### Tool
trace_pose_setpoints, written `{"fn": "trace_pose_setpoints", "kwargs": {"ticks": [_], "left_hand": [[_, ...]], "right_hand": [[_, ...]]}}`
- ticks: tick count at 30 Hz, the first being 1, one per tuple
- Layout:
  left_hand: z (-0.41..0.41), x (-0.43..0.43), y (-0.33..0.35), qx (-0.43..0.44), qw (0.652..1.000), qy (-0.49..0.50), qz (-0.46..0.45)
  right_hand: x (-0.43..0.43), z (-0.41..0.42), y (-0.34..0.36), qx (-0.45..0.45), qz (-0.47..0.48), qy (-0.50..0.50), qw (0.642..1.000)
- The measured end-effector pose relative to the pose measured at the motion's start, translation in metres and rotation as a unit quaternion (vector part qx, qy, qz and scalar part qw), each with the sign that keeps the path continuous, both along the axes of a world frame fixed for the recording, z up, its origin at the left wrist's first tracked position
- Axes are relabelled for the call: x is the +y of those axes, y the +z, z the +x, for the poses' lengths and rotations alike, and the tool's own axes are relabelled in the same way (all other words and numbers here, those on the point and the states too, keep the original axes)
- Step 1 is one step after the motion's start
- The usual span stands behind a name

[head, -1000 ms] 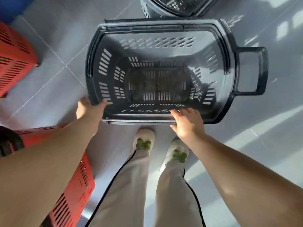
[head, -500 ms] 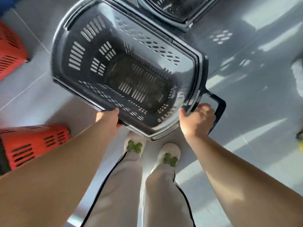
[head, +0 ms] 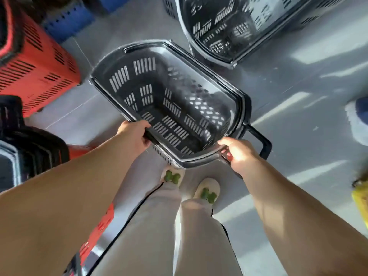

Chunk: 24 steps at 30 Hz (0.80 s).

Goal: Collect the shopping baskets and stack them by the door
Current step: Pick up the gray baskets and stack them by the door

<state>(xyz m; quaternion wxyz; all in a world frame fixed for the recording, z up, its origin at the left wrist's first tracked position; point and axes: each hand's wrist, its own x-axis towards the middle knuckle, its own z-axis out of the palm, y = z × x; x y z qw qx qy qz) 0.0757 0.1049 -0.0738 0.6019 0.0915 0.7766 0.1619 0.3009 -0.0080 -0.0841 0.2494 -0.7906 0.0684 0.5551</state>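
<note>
Bare forearms, no sleeves; pale grey-beige trousers (head: 159, 232) with a thin black side stripe — cream slippers (head: 207, 191) at six o'clock, each with a green bow-shaped ornament.

Held basket (head: 179, 108) in centre, in front of feet (head: 189, 184), its pull handle (head: 260, 140) on right end. Left hand (head: 135, 136) on near rim toward left, right hand (head: 239, 152) at near right corner beside handle. Second basket (head: 239, 26) beyond, upper right, apart from held one. Slatted basket (head: 37, 68) far left; stacked baskets (head: 29, 152) below it, left of legs.
</note>
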Motion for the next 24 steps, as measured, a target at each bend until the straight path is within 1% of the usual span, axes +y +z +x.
{"fn": "trace_pose_setpoints", "kwargs": {"ticks": [2,3,4,6,7,8,9,11,13,15,16,18,20,24], "left_hand": [[-0.006,-0.012,0.038,0.008,1.0,0.006,0.008],[-0.01,-0.02,0.062,0.008,1.0,0.014,0.012],[-0.013,-0.027,0.08,0.004,1.0,0.019,0.015],[-0.018,-0.039,0.115,-0.006,0.999,0.025,0.024],[-0.019,-0.043,0.133,-0.012,0.999,0.03,0.034],[-0.02,-0.048,0.154,-0.017,0.998,0.037,0.045],[-0.019,-0.05,0.17,-0.021,0.997,0.044,0.054],[-0.019,-0.054,0.205,-0.03,0.995,0.041,0.082],[-0.023,-0.054,0.234,-0.037,0.992,0.041,0.115],[-0.027,-0.05,0.25,-0.035,0.988,0.032,0.148],[-0.029,-0.048,0.26,-0.039,0.985,0.032,0.164],[-0.033,-0.04,0.278,-0.042,0.981,0.036,0.186],[-0.04,-0.029,0.292,-0.039,0.977,0.054,0.201],[-0.06,0.001,0.305,-0.029,0.969,0.077,0.233]], "right_hand": [[-0.013,0.0,0.038,0.012,0.019,0.008,1.0],[-0.021,0.002,0.062,0.003,0.05,0.022,0.999],[-0.026,0.002,0.079,0.016,0.067,0.047,0.997],[-0.034,0.004,0.119,0.044,0.112,0.03,0.992],[-0.036,0.006,0.137,0.031,0.119,0.006,0.992],[-0.038,0.003,0.159,0.018,0.119,0.031,0.992],[-0.037,0.002,0.176,-0.002,0.118,0.02,0.993],[-0.033,0.003,0.215,-0.006,0.115,0.004,0.993],[-0.027,0.006,0.251,-0.008,0.143,0.016,0.989],[-0.021,0.009,0.269,-0.015,0.163,0.014,0.986],[-0.015,0.01,0.281,-0.032,0.167,0.033,0.985],[0.001,0.009,0.298,-0.036,0.19,0.063,0.979],[0.023,0.005,0.315,-0.026,0.217,0.078,0.973],[0.074,-0.012,0.335,-0.047,0.247,0.104,0.962]]}}
